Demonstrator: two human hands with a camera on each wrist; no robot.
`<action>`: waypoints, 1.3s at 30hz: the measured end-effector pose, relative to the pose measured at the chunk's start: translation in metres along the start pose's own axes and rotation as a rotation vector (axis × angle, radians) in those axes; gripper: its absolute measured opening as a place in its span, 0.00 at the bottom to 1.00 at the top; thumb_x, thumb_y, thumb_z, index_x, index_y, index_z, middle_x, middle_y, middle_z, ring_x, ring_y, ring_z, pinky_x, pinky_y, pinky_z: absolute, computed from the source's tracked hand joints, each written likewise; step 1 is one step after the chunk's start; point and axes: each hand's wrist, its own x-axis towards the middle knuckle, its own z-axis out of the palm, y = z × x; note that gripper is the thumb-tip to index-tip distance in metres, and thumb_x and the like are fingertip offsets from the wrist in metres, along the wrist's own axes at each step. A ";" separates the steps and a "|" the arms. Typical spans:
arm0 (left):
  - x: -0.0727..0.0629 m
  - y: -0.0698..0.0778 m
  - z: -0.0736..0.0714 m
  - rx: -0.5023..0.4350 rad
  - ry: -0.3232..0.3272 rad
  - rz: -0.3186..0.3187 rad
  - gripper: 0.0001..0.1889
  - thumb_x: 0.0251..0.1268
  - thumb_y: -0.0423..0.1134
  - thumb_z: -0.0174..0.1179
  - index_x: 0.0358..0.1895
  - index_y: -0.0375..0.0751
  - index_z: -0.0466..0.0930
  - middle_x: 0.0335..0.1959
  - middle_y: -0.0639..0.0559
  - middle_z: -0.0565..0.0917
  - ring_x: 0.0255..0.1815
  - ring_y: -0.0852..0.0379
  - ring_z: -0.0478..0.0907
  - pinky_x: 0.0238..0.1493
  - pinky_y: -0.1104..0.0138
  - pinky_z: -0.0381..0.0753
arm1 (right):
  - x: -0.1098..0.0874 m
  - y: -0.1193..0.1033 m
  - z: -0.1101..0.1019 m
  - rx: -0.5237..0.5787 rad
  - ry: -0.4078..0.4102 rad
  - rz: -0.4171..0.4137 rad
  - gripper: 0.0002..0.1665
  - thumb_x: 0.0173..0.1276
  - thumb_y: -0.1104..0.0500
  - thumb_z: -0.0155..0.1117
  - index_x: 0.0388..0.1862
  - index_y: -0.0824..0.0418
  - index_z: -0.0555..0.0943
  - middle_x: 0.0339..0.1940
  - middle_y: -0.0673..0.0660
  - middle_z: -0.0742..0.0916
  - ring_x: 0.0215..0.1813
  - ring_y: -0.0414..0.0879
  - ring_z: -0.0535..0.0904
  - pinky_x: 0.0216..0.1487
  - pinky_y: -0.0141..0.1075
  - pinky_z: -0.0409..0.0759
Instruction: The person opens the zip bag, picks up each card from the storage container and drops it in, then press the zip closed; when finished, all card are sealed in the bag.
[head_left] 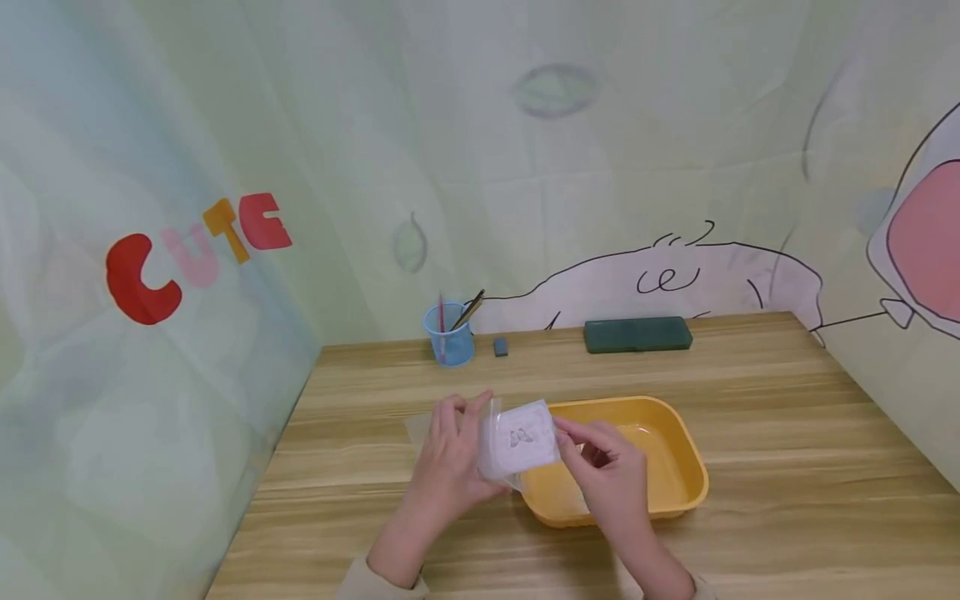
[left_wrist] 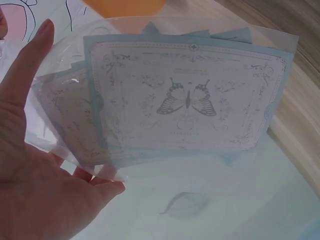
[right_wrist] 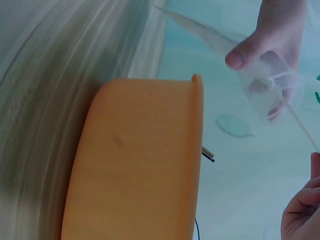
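Observation:
My left hand [head_left: 446, 462] grips a clear plastic bag [head_left: 491, 446] above the table, beside the yellow basin. In the left wrist view, several pale cards [left_wrist: 187, 130] with blue edges lie overlapped inside the bag, and the front one bears a printed butterfly. A white card [head_left: 531, 437] with a small butterfly print sticks out of the bag's right side. My right hand [head_left: 615, 475] pinches this card's right edge between thumb and fingers. Seen edge-on in the right wrist view, the bag hangs from the left hand [right_wrist: 280, 45], while the right hand [right_wrist: 305, 205] shows at the lower right.
The yellow plastic basin [head_left: 693, 467] stands under and behind my right hand. Toward the back of the wooden table are a blue pen cup [head_left: 452, 343] with pencils, a small blue eraser [head_left: 501, 347] and a dark green case [head_left: 637, 335]. Printed curtains hang around the table.

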 end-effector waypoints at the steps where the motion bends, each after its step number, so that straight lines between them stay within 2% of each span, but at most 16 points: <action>1: 0.000 0.000 0.000 0.000 0.000 -0.001 0.65 0.10 0.47 0.85 0.68 0.38 0.62 0.49 0.41 0.65 0.52 0.45 0.63 0.58 0.56 0.68 | -0.001 0.000 0.002 0.003 -0.005 0.001 0.10 0.54 0.76 0.69 0.35 0.68 0.87 0.23 0.54 0.82 0.19 0.42 0.64 0.16 0.30 0.60; 6: 0.001 0.001 -0.002 0.017 -0.001 -0.006 0.64 0.12 0.48 0.84 0.68 0.39 0.62 0.49 0.41 0.66 0.52 0.46 0.63 0.57 0.57 0.69 | -0.004 0.004 0.010 -0.007 -0.032 -0.014 0.09 0.55 0.75 0.69 0.36 0.68 0.87 0.23 0.55 0.82 0.18 0.41 0.64 0.16 0.28 0.62; 8: 0.001 0.002 -0.002 0.027 0.001 -0.003 0.63 0.12 0.49 0.84 0.68 0.39 0.63 0.49 0.41 0.66 0.52 0.46 0.63 0.56 0.57 0.69 | -0.006 0.012 0.014 -0.027 -0.042 -0.029 0.10 0.54 0.74 0.70 0.36 0.66 0.87 0.24 0.53 0.83 0.18 0.41 0.64 0.16 0.28 0.62; 13: 0.001 0.002 -0.002 0.037 0.008 0.010 0.62 0.13 0.50 0.84 0.67 0.39 0.63 0.48 0.41 0.66 0.51 0.46 0.63 0.56 0.57 0.70 | -0.012 0.035 0.020 -0.081 -0.092 -0.076 0.10 0.56 0.69 0.72 0.38 0.60 0.88 0.27 0.48 0.85 0.19 0.38 0.67 0.17 0.26 0.66; 19: -0.001 0.002 -0.001 0.022 0.011 0.014 0.63 0.12 0.49 0.85 0.67 0.39 0.63 0.48 0.42 0.65 0.50 0.46 0.63 0.55 0.56 0.70 | -0.014 0.040 0.024 -0.135 -0.168 -0.139 0.13 0.61 0.63 0.70 0.45 0.53 0.88 0.31 0.42 0.84 0.20 0.35 0.68 0.18 0.27 0.69; 21: -0.001 0.002 -0.001 0.025 0.018 0.018 0.63 0.12 0.50 0.85 0.67 0.39 0.63 0.48 0.42 0.65 0.50 0.46 0.63 0.55 0.56 0.70 | -0.013 0.039 0.024 -0.140 -0.159 -0.158 0.12 0.61 0.63 0.70 0.44 0.54 0.88 0.30 0.42 0.83 0.19 0.35 0.68 0.18 0.27 0.69; 26: 0.000 0.001 0.000 0.022 0.044 0.035 0.63 0.12 0.51 0.84 0.67 0.38 0.63 0.47 0.42 0.65 0.50 0.46 0.63 0.55 0.56 0.69 | -0.011 0.040 0.025 -0.117 -0.062 -0.202 0.11 0.59 0.66 0.71 0.41 0.58 0.89 0.24 0.45 0.82 0.18 0.36 0.67 0.17 0.24 0.68; 28: 0.001 0.001 0.001 0.014 0.056 0.041 0.63 0.12 0.50 0.84 0.67 0.37 0.63 0.47 0.41 0.65 0.49 0.45 0.63 0.54 0.56 0.69 | -0.012 0.041 0.025 -0.105 -0.046 -0.222 0.11 0.58 0.68 0.71 0.41 0.59 0.89 0.24 0.46 0.82 0.18 0.36 0.68 0.18 0.23 0.68; 32: 0.002 0.002 0.001 0.019 0.076 0.055 0.62 0.14 0.53 0.84 0.66 0.37 0.64 0.47 0.41 0.65 0.49 0.45 0.64 0.54 0.55 0.70 | -0.015 0.043 0.029 -0.076 -0.077 -0.246 0.12 0.57 0.67 0.72 0.42 0.60 0.88 0.26 0.47 0.84 0.19 0.36 0.70 0.19 0.23 0.70; 39: 0.004 0.003 0.003 0.029 0.117 0.100 0.59 0.19 0.57 0.81 0.64 0.36 0.66 0.46 0.39 0.66 0.48 0.44 0.65 0.52 0.55 0.71 | -0.020 0.044 0.036 -0.081 -0.158 -0.210 0.11 0.60 0.62 0.71 0.43 0.58 0.88 0.28 0.46 0.85 0.19 0.34 0.71 0.19 0.24 0.71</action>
